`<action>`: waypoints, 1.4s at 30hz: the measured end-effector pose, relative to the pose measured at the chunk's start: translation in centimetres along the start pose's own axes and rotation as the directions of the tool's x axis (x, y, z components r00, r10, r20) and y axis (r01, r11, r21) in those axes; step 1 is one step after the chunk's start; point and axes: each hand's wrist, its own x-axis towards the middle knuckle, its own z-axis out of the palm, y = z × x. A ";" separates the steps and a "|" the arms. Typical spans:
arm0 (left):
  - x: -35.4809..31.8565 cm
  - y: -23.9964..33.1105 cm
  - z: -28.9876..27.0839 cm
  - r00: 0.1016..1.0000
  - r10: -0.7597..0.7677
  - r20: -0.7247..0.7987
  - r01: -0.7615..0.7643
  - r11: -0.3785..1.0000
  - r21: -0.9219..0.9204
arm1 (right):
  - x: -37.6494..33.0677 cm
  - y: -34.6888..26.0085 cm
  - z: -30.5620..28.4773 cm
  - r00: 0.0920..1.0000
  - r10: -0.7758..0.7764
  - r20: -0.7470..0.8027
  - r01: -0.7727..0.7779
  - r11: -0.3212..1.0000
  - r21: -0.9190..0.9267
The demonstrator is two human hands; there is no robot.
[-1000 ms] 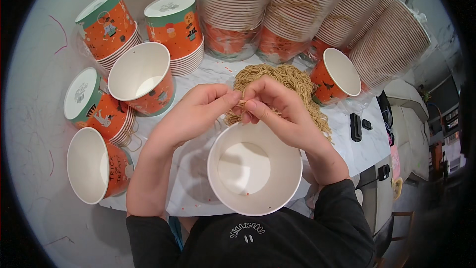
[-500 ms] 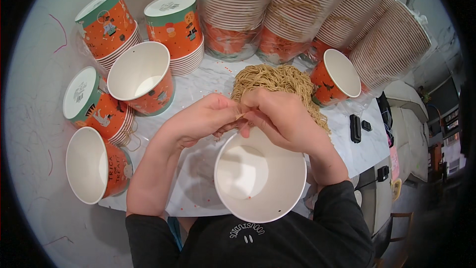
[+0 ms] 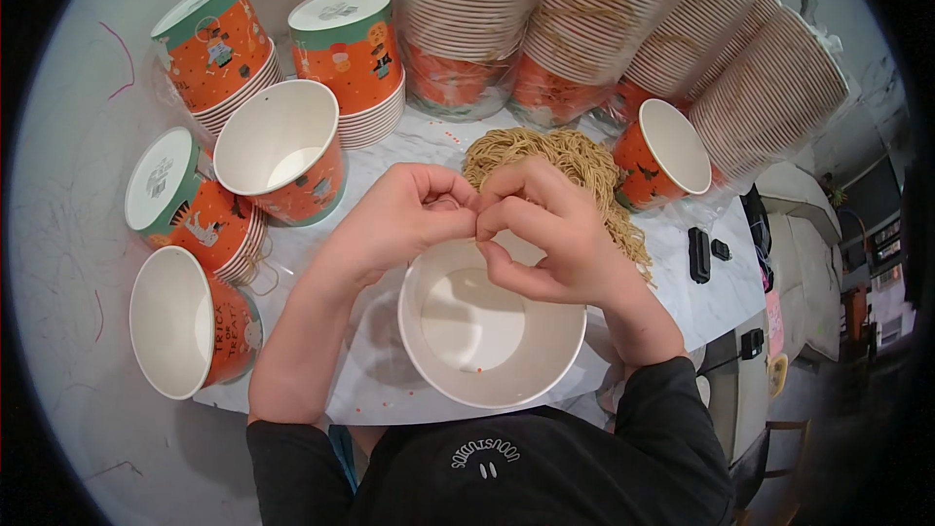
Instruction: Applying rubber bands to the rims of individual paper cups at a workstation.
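Observation:
Above the far rim of a white-lined paper bucket (image 3: 492, 331), my two hands meet fingertip to fingertip. My left hand (image 3: 419, 212) is closed in a pinch. My right hand (image 3: 541, 234) pinches at the same spot, its thumb and forefinger bent. A tiny tan bit between the fingertips looks like the end of a twine; most of it is hidden by the fingers. The bucket's mouth faces up toward me, and a small reddish speck lies inside. Just beyond my right hand is a heap of tan twine (image 3: 560, 148).
Open orange paper buckets stand at left (image 3: 175, 321), with another (image 3: 278, 141) behind and one at right (image 3: 672, 146). Upside-down bucket stacks (image 3: 346, 58) fill the back left. Tall plastic-wrapped stacks (image 3: 477, 19) line the back. Small black devices (image 3: 699, 255) lie at the table's right.
The bucket has shifted slightly left and away from me. My hands have turned so the fingertips show more, the right hand's fingers spreading wider while still meeting the left's.

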 end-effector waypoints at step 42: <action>0.0 -0.2 0.3 0.907 0.356 -0.224 -0.299 0.920 0.252 | -0.7 1.1 1.5 0.834 0.547 0.069 -0.508 0.714 0.482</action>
